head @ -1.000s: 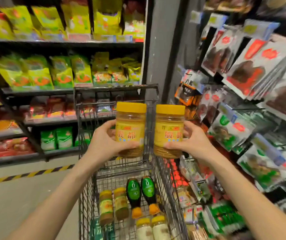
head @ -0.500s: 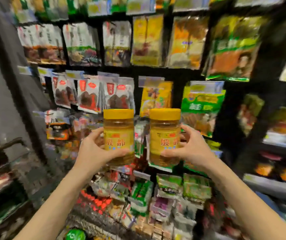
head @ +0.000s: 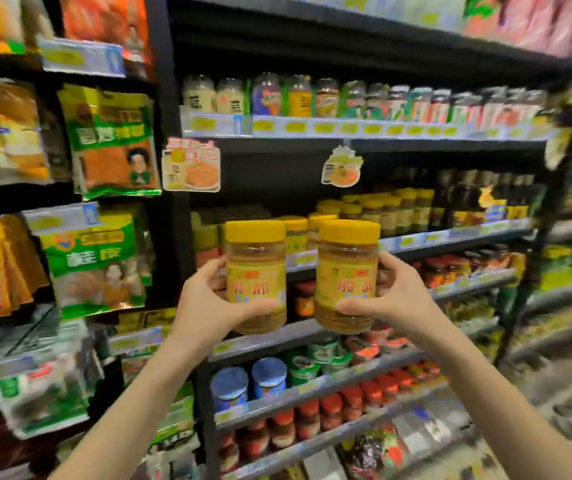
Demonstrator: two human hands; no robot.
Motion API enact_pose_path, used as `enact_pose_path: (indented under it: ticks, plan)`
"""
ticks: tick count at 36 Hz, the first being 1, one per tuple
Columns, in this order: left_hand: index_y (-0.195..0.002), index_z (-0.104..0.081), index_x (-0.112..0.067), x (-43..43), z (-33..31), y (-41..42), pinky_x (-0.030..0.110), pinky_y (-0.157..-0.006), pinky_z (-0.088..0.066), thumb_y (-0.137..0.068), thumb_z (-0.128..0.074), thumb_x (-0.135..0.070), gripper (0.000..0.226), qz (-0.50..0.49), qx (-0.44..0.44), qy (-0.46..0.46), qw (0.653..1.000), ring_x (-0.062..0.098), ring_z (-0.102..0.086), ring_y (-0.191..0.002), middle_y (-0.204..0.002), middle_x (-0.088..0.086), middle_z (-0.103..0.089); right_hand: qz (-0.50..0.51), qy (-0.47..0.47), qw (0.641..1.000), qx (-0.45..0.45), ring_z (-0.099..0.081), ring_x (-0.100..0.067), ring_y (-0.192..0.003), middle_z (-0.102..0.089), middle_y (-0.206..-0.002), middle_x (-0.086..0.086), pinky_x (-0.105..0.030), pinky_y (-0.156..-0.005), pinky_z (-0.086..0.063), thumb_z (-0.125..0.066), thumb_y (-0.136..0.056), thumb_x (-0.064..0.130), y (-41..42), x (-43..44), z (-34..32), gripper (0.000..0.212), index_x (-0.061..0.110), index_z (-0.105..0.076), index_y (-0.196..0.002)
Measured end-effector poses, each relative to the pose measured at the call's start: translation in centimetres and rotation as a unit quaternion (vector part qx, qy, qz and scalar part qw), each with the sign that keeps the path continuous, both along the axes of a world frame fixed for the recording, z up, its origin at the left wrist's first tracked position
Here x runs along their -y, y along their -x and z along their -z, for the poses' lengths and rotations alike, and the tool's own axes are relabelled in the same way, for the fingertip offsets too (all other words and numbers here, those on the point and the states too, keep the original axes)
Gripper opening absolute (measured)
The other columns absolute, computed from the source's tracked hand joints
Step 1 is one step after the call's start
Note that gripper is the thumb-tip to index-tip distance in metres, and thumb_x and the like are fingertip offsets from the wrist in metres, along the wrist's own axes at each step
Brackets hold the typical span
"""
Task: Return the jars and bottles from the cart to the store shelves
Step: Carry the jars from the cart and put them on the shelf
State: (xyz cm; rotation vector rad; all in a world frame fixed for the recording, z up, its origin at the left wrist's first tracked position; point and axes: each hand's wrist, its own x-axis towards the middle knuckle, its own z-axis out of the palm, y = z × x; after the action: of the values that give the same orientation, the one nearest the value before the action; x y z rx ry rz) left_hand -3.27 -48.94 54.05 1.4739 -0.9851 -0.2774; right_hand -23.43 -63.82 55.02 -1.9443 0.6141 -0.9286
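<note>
I hold two matching jars with yellow lids and yellow labels, side by side at chest height. My left hand point(head: 208, 303) grips the left jar point(head: 256, 271) around its lower half. My right hand point(head: 393, 299) grips the right jar point(head: 346, 271) the same way. Both jars are upright and hang in front of a black shelf unit. Directly behind them, on the middle shelf point(head: 450, 235), stands a row of the same yellow-lidded jars point(head: 374, 209). The cart is out of view.
The shelf above carries a row of mixed jars point(head: 312, 97). Lower shelves hold blue-lidded tubs point(head: 253, 379), green cups and red-lidded jars point(head: 312, 414). Hanging snack bags point(head: 104, 140) fill the rack to the left. A black upright post point(head: 170, 168) divides the two racks.
My view has swung right, from the cart past the hanging snack bags to the jar shelves. Both hands keep the same grip on the two jars.
</note>
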Motion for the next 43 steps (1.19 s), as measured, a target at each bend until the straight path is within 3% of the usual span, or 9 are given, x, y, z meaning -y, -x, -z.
enact_pose_path:
  ticks: [5,9,13,17,20,24,29,39,43]
  plan:
    - [-0.117,-0.050,-0.025,8.8,0.4,5.5,0.018,-0.069,-0.050,-0.044,-0.089,-0.022,0.083,0.034,-0.010,0.012,0.999,0.000,-0.064,-0.085,-0.094,-0.015,-0.064,0.034,0.015,0.999,0.007,-0.067,-0.013,-0.094,-0.069,-0.102,0.005,-0.032,-0.078,-0.057,-0.088,-0.043,0.031,6.4,7.3,-0.2,0.074,0.030,-0.055,-0.109]
    - [-0.127,-0.048,-0.017,14.9,0.3,9.2,0.028,-0.080,-0.052,-0.033,-0.084,-0.038,0.102,0.049,-0.018,0.022,0.998,0.005,-0.063,-0.094,-0.102,-0.012,-0.063,0.055,0.027,0.998,0.005,-0.066,-0.009,-0.093,-0.068,-0.100,0.007,-0.022,-0.071,-0.056,-0.089,-0.049,0.021,10.3,12.9,-0.3,0.069,0.028,-0.055,-0.109]
    - [-0.114,-0.045,-0.027,20.3,0.3,11.8,0.032,-0.087,-0.049,-0.045,-0.088,-0.029,0.082,0.039,-0.008,0.018,0.999,0.005,-0.060,-0.094,-0.100,-0.017,-0.059,0.062,0.025,0.998,0.006,-0.067,-0.007,-0.092,-0.069,-0.103,0.005,-0.021,-0.072,-0.056,-0.089,-0.047,0.023,12.5,17.6,-0.2,0.076,0.022,-0.055,-0.115]
    - [-0.116,-0.045,-0.031,25.1,0.6,12.5,0.036,-0.091,-0.052,-0.041,-0.092,-0.035,0.088,0.032,-0.002,0.009,0.999,0.013,-0.062,-0.102,-0.109,-0.008,-0.062,0.053,0.024,0.998,0.013,-0.067,0.001,-0.083,-0.069,-0.100,0.006,-0.012,-0.063,-0.053,-0.088,-0.052,0.015,13.1,22.0,-0.1,0.071,0.021,-0.055,-0.115]
    - [-0.119,-0.048,-0.025,28.3,0.7,11.9,0.032,-0.088,-0.053,-0.049,-0.091,-0.027,0.083,0.023,0.009,0.007,1.000,0.010,-0.062,-0.101,-0.110,-0.007,-0.062,0.044,0.015,0.999,0.019,-0.066,0.006,-0.079,-0.069,-0.098,0.007,-0.009,-0.060,-0.051,-0.088,-0.052,0.013,12.6,25.1,-0.1,0.069,0.021,-0.056,-0.113]
    - [-0.119,-0.047,-0.026,32.5,0.5,10.3,0.022,-0.081,-0.050,-0.052,-0.090,-0.025,0.080,0.009,0.029,0.010,0.999,0.005,-0.061,-0.099,-0.105,-0.015,-0.061,0.039,0.008,0.999,0.027,-0.068,-0.006,-0.088,-0.070,-0.102,0.003,-0.023,-0.073,-0.056,-0.087,-0.042,0.030,11.0,29.3,0.0,0.079,0.023,-0.055,-0.115]
    - [-0.130,-0.045,-0.022,37.5,0.1,7.6,0.033,-0.091,-0.052,-0.037,-0.090,-0.047,0.106,-0.008,0.038,0.011,0.999,0.010,-0.061,-0.107,-0.117,-0.008,-0.062,0.027,0.013,0.999,0.033,-0.068,-0.014,-0.096,-0.068,-0.107,0.000,-0.033,-0.081,-0.056,-0.088,-0.041,0.033,8.1,34.5,0.1,0.083,0.022,-0.054,-0.116]
    - [-0.130,-0.044,-0.016,44.0,-0.4,2.9,0.037,-0.091,-0.054,-0.039,-0.090,-0.042,0.105,-0.068,0.038,0.012,0.997,0.013,-0.064,-0.104,-0.117,-0.001,-0.064,-0.010,0.039,0.999,0.037,-0.065,-0.014,-0.100,-0.066,-0.111,-0.001,-0.032,-0.085,-0.054,-0.090,-0.046,0.021,2.0,42.1,-0.2,0.081,0.017,-0.053,-0.118]
    - [-0.126,-0.043,-0.018,45.1,0.2,1.3,0.033,-0.090,-0.053,-0.052,-0.089,-0.027,0.087,-0.093,0.051,-0.009,0.994,0.013,-0.062,-0.106,-0.117,-0.001,-0.063,-0.038,0.040,0.998,0.039,-0.065,-0.009,-0.096,-0.066,-0.106,0.004,-0.023,-0.079,-0.055,-0.089,-0.040,0.028,-0.4,44.1,-0.1,0.080,0.022,-0.053,-0.112]
